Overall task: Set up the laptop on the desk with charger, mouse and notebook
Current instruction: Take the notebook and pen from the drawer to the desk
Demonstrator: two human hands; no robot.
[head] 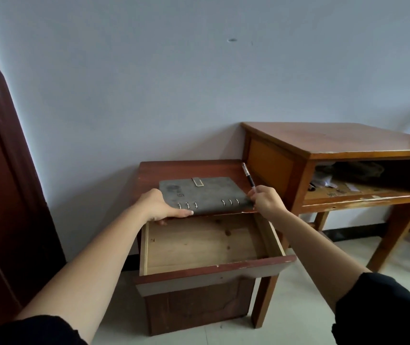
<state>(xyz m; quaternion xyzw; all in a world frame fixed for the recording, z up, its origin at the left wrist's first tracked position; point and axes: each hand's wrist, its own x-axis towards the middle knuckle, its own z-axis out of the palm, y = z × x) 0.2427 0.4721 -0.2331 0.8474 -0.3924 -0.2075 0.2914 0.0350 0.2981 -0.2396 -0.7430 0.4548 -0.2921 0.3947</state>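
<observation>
A grey ring-bound notebook [205,192] with a clasp lies on top of a dark red cabinet [186,168]. My left hand [158,206] grips the notebook's near left corner, thumb on top and fingers under the edge. My right hand [264,199] holds a black and silver pen [248,176] by its lower end, right at the notebook's near right corner. The wooden desk [335,139] stands to the right with a bare top. Laptop, charger and mouse are not in view.
The cabinet's top drawer [213,267] is pulled out towards me and looks empty. The desk's open shelf [348,185] holds papers and dark clutter. A dark red door [2,195] stands at the left. Pale tiled floor [310,307] lies below.
</observation>
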